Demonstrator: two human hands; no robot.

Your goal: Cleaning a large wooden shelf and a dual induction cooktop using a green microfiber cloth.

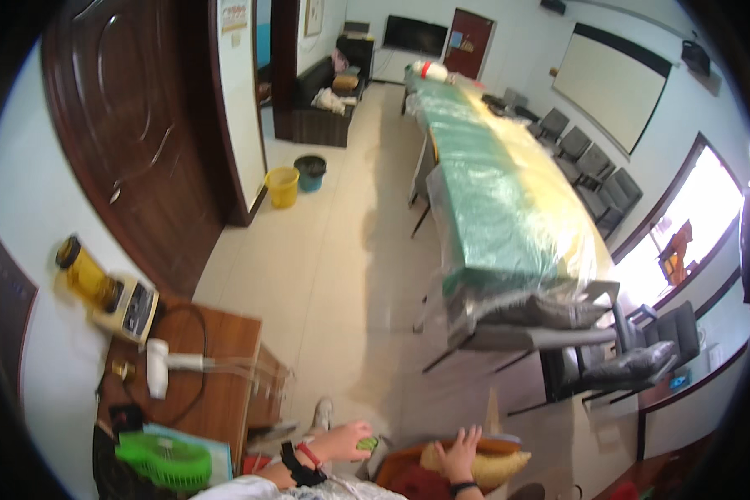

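Observation:
My left hand [349, 440], with a red band and a black strap at the wrist, is closed around a small green object [367, 444] at the bottom centre. To its right, my right hand [460, 455] rests with spread fingers on a yellowish, rough-surfaced item [500, 469]. That item lies over an orange container [406, 461], which also holds something dark red. What the yellowish item is, I cannot tell. A black band circles the right wrist.
A wooden cabinet [225, 331] at left carries a blender [109, 294], a white hair dryer [157, 369] and a green plastic basket [162, 461]. Beyond stands a long table [494, 187] under plastic sheeting, with chairs [612, 194] alongside. Yellow [282, 187] and dark [311, 174] buckets stand near the doorway.

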